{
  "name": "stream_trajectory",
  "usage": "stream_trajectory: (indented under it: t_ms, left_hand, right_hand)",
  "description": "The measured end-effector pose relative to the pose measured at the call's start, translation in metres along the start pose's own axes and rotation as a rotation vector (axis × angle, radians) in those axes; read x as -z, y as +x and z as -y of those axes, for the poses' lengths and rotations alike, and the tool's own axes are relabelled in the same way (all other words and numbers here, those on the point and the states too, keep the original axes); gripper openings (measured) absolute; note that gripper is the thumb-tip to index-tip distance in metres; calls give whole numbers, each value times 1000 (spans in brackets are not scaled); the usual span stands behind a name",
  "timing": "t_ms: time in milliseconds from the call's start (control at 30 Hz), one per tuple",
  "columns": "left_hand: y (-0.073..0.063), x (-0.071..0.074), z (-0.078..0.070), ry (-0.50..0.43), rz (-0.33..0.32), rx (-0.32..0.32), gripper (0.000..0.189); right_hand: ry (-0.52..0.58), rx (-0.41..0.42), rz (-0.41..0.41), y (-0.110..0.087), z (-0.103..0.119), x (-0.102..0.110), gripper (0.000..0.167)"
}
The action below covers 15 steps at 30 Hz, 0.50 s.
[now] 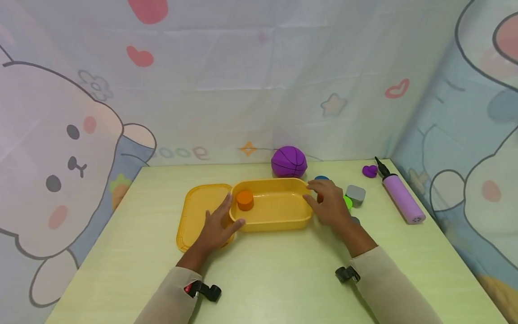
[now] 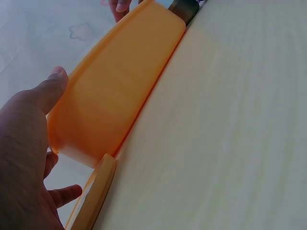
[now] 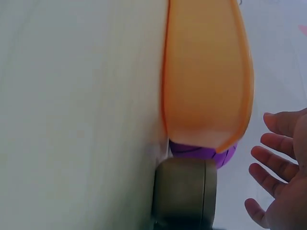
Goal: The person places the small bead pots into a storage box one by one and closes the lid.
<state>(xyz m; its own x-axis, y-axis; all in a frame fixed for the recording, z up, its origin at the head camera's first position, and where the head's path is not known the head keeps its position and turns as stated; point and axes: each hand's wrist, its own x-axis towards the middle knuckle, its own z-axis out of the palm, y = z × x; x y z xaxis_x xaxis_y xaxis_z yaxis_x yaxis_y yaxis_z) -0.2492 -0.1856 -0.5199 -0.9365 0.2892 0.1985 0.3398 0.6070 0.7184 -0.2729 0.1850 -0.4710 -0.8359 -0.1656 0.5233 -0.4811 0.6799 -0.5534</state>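
A yellow rectangular tub (image 1: pixel 279 220) stands in the middle of the table, with an orange round block (image 1: pixel 245 200) inside at its left end. My left hand (image 1: pixel 216 229) is at the tub's left end. Its thumb lies at the near rim and its other fingers spread along the end wall, over a flat yellow lid (image 1: pixel 194 216). My right hand (image 1: pixel 329 203) hovers by the tub's right end, fingers apart and relaxed, nothing in them. In the right wrist view those fingers (image 3: pixel 273 163) show clear of the tub wall (image 3: pixel 206 72).
Behind the tub sits a purple ball (image 1: pixel 289 162) with basketball lines. Right of it are a blue piece (image 1: pixel 321 177), a green piece (image 1: pixel 348 202) and a grey block (image 1: pixel 355 193), partly behind my right hand. Farther right lie a small purple object (image 1: pixel 369 171) and a purple hand pump (image 1: pixel 404 198).
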Motion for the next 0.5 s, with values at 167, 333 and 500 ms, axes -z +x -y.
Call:
stream_trajectory:
  t_ms: [167,333,500]
  left_hand:
    - [0,-2,2,2,-1,-3,92]
    - [1,-2,3,13,-2,5,92]
    - [1,-1,3,8,-2,5,92]
  right_hand:
    - [17,-60,12,-8,-11,14,30]
    - [27,-56,-8,-13,-25,30,31]
    - [18,-46,-17,-21,-54,42,32]
